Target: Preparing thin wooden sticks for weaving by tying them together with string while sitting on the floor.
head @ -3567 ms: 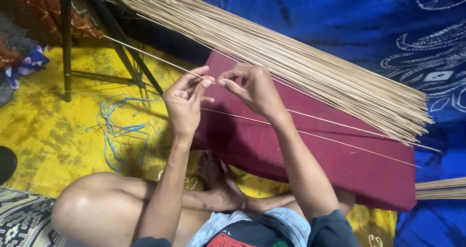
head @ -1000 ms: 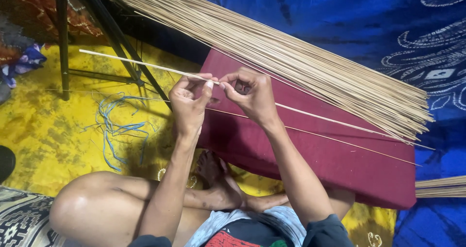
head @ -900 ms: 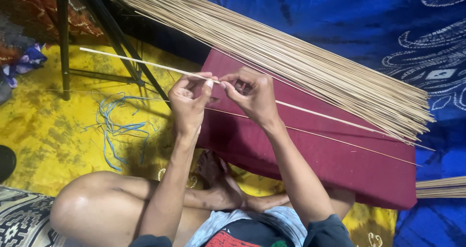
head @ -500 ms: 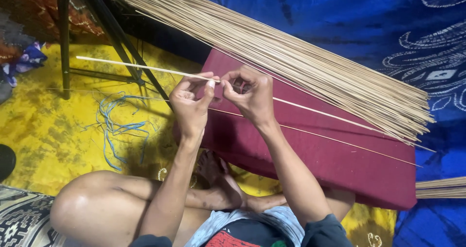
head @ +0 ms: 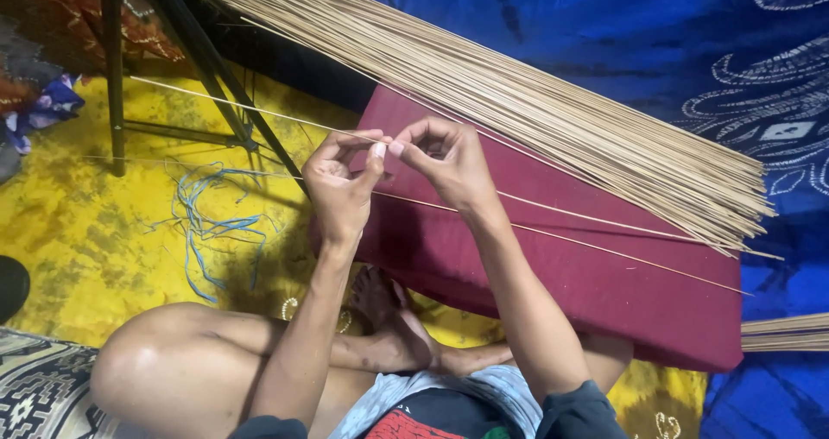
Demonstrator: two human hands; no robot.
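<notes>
A yellow mottled cloth (head: 104, 240) covered the floor, with a deep blue patterned fabric (head: 604, 33) spread beyond it. On these lay a long maroon cushion (head: 553, 275), and across its far edge rested a broad bundle of thin pale reed sticks (head: 518, 102), slanting from upper left to lower right. The black metal legs of a stand (head: 190, 59) stood on the yellow cloth at the upper left, and a loose tangle of blue thread (head: 211, 232) lay beside them. The person sat cross-legged, one bare knee (head: 164, 361) low in view.

Above the near end of the cushion the left hand (head: 341, 189) and the right hand (head: 445, 158) met, thumb tips almost touching. Both were closed in a pinch on a single thin pale stick (head: 250, 109), which ran from the fingers out to the left, over the yellow cloth and past the stand legs. To the right of the hands, two more lone thin sticks (head: 604, 245) lay along the cushion; whether either continued the held one could not be told.
</notes>
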